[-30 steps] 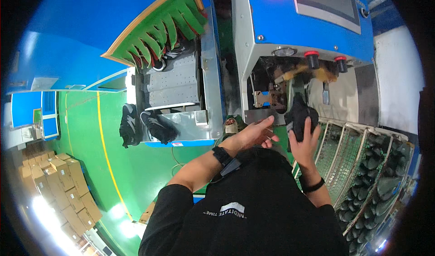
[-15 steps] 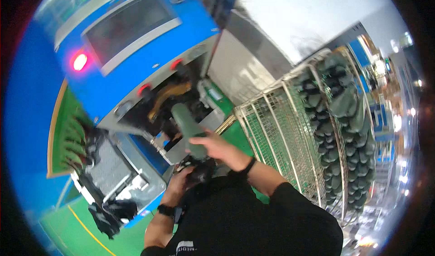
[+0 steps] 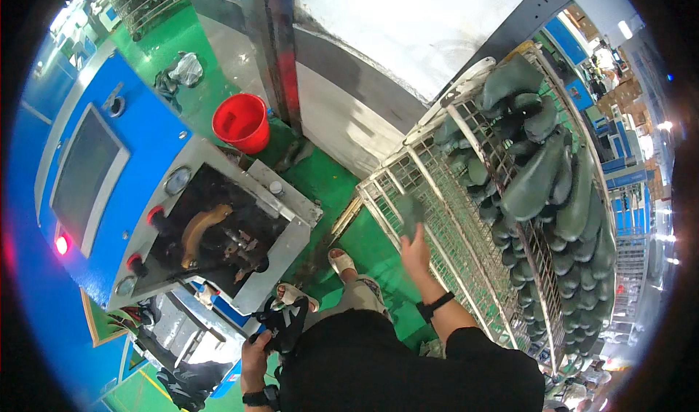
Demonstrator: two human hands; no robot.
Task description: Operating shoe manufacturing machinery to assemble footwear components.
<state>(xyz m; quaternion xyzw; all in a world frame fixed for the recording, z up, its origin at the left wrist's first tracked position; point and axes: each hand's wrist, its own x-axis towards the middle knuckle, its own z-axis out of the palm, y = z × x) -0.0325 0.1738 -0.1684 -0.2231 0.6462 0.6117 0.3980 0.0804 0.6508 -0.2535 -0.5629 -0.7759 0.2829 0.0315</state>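
1. Rack (image 3: 466, 263), filling the right half of the frame: its pale bars slant close to the right hand (image 3: 416, 255), so knuckles could knock against them if the reach runs wide.
2. Blue machine (image 3: 109, 164), at left: its dark front opening has metal parts inside; a sleeve could catch there if the person leaned in carelessly.
3. Pile of green foot forms (image 3: 535, 186), upper right to lower right: smooth and heaped unevenly, they could slide if one is pushed against them.
4. Red bucket (image 3: 242, 124), upper centre-left: it stands on the floor behind the machine, and a stray foot might tip it.
5. Black shoe (image 3: 287, 324), bottom centre-left: the left hand (image 3: 255, 357) is closed around it near the dark shirt; a loose grip could let it drop.
6. Green foot form (image 3: 412, 214), just right of centre: the right hand clasps its lower end, blurred; whether it touches the rack I cannot tell. A slip could send it onto the open-toed sandals (image 3: 340, 261).
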